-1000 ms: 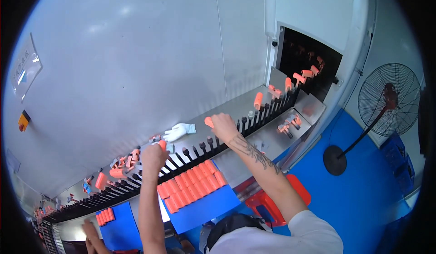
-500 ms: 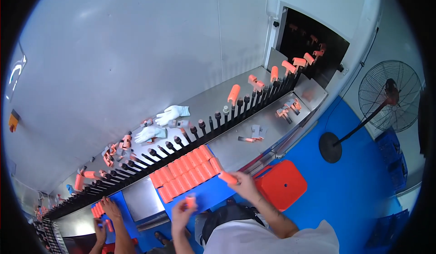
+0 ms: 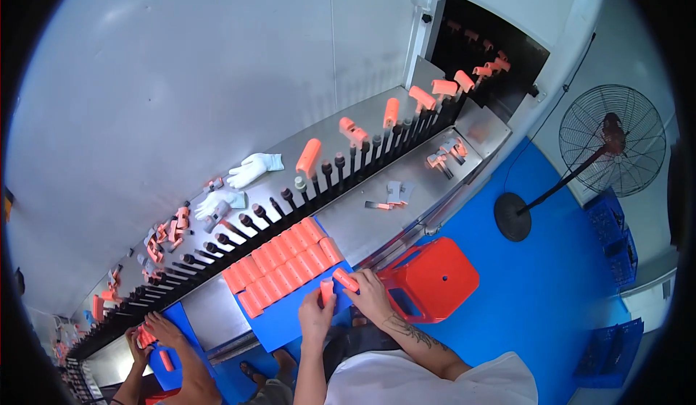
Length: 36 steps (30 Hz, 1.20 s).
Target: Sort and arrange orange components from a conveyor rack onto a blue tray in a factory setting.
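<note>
**Head view: both hands on orange sleeves at the tray edge**

Head view, looking down. The left hand [image 3: 316, 316] was seen closed around one short orange sleeve [image 3: 327, 290], held upright above the near edge of the blue tray [image 3: 290, 319]. The right hand [image 3: 370, 294] was seen grasping a second orange sleeve [image 3: 345, 280], tilted, its free end pointing toward the tray. The two pieces were held just beside each other, close to the near right corner of the stacked rows of orange sleeves [image 3: 283, 264] laid on the tray.

Beyond the tray, a line of black pegs [image 3: 319, 180] was noted running diagonally along the steel bench [image 3: 377, 216]. Several pegs toward the upper right were capped with orange pieces [image 3: 308, 157], leading to a dark opening [image 3: 482, 53] in the wall. White gloves [image 3: 254, 169] were seen lying on the far side of the pegs. A red stool [image 3: 435, 278] stood on the blue floor just right of the hands, and a pedestal fan [image 3: 609, 140] stood well apart at right.

At lower left, another person's hands [image 3: 148, 331] were seen at a second blue tray, touching orange pieces.
</note>
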Tool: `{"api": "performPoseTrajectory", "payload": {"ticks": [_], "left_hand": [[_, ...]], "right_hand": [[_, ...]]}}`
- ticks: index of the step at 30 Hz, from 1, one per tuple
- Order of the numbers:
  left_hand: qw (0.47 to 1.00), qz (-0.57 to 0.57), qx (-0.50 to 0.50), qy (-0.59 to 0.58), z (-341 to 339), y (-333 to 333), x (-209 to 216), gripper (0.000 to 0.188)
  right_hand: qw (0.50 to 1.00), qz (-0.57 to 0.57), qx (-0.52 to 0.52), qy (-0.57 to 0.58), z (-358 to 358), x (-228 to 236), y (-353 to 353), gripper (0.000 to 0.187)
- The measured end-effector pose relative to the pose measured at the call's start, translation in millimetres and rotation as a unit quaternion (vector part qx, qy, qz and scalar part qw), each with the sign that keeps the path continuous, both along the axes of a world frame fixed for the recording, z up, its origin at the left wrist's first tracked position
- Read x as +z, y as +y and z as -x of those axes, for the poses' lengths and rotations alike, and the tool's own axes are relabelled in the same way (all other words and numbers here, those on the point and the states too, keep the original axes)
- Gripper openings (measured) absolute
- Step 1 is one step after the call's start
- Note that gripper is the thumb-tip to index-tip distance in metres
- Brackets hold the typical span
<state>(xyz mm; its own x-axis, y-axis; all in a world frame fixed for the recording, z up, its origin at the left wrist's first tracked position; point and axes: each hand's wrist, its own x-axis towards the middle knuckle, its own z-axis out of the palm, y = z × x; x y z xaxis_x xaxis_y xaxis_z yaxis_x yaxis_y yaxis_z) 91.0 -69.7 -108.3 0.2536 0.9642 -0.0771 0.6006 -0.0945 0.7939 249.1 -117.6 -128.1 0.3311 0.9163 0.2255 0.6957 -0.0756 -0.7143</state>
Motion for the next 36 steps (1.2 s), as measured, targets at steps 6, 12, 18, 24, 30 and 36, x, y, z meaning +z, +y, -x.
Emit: {"api": "performPoseTrajectory", "payload": {"ticks": [6,12,18,24,30,36], "left_hand": [[0.944,-0.245,-0.155,0.157,23,7,13,0.033],[0.96,-0.236,-0.121,0.091,57,0,-14,0.034],[0.98,-0.166,-0.113,-0.004,60,-21,-16,0.033],[0.978,-0.184,-0.098,-0.02,61,-21,-16,0.029],[0.98,-0.178,-0.053,-0.065,48,-46,6,0.034],[0.941,-0.334,-0.033,-0.05,2,25,92,0.036]], "right_hand": [[0.998,0.017,-0.057,-0.002,18,6,3,0.037],[1.0,-0.009,-0.03,-0.003,54,6,-7,0.036],[0.998,-0.004,-0.057,0.008,70,0,-19,0.033],[0.999,-0.003,-0.029,0.013,71,4,-22,0.034],[0.995,-0.024,-0.038,0.089,31,22,-35,0.024],[0.964,-0.253,-0.008,-0.076,-42,132,83,0.027]]}}
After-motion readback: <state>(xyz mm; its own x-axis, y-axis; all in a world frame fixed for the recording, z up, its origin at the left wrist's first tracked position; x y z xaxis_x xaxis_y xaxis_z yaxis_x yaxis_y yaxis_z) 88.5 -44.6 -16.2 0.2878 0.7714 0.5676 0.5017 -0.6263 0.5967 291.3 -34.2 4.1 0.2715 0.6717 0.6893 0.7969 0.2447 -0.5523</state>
